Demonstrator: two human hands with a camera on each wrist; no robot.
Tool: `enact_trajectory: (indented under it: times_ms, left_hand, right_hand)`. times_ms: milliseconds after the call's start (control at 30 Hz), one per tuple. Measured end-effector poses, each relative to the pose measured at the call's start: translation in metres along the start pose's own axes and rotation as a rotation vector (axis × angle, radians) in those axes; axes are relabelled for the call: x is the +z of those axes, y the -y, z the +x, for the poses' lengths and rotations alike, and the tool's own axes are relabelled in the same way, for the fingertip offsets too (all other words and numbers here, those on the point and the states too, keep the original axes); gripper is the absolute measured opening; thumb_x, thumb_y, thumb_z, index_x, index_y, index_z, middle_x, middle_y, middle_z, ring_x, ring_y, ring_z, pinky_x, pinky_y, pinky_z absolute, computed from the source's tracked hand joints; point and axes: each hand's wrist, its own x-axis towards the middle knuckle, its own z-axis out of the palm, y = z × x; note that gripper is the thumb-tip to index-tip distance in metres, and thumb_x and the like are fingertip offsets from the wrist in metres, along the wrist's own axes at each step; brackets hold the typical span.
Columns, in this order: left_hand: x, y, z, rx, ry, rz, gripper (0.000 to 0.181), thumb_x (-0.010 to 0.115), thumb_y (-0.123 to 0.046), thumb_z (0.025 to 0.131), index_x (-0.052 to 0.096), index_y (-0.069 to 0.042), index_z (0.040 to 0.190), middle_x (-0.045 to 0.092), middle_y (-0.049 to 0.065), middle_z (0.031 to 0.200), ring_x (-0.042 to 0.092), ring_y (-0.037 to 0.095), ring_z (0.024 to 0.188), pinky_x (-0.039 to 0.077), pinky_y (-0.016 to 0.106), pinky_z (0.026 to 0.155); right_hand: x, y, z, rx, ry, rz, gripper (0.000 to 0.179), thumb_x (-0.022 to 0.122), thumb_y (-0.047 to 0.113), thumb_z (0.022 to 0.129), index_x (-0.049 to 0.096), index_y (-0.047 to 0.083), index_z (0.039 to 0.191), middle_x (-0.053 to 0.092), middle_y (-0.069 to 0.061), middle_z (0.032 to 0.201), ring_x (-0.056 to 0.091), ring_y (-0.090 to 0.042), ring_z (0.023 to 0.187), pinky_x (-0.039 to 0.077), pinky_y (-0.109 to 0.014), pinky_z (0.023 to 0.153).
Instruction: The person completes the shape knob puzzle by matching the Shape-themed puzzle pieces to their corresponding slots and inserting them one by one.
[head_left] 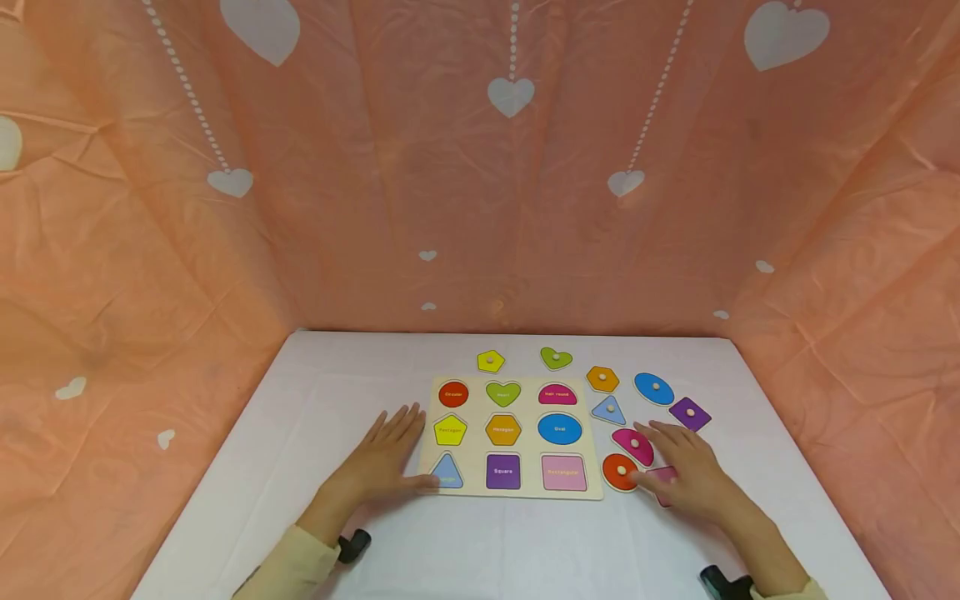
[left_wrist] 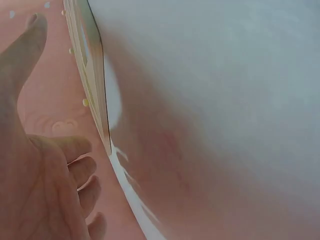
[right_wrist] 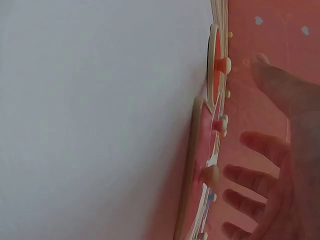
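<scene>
A pale wooden shape-puzzle board [head_left: 474,479] lies flat, printed with labelled coloured shapes. My left hand [head_left: 378,458] is spread at its left side, thumb over the lower left corner by the light blue triangle print. In the left wrist view, those fingers extend beside the board's edge [left_wrist: 102,100]. My right hand [head_left: 690,471], fingers loosely spread, hovers over the pink rectangle piece [head_left: 663,475], partly hiding it. Close by its thumb is the red circle piece [head_left: 617,478]; the magenta half-round piece [head_left: 632,450] is near its fingers. The right wrist view shows knobs standing free of the hand.
Further knobbed pieces lie around the board: a yellow pentagon [head_left: 486,363], green heart [head_left: 551,362], orange hexagon [head_left: 598,383], light blue triangle [head_left: 607,415], blue oval [head_left: 647,387] and purple square [head_left: 684,417]. Pink cloth with hearts [head_left: 480,183] walls in the white table [head_left: 495,550].
</scene>
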Motion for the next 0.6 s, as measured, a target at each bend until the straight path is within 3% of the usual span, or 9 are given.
enact_trajectory:
  times_ms: [600]
  left_hand:
    - [0.006, -0.009, 0.005, -0.006, 0.037, -0.009, 0.125, 0.079, -0.073, 0.082, 0.025, -0.002, 0.17, 0.021, 0.013, 0.179, 0.017, 0.031, 0.166, 0.012, 0.05, 0.136]
  right_hand:
    - [0.004, 0.015, 0.002, 0.027, 0.009, 0.021, 0.076, 0.088, 0.049, 0.087, 0.062, 0.013, 0.149, 0.063, -0.018, 0.142, 0.049, -0.047, 0.137, 0.043, -0.077, 0.109]
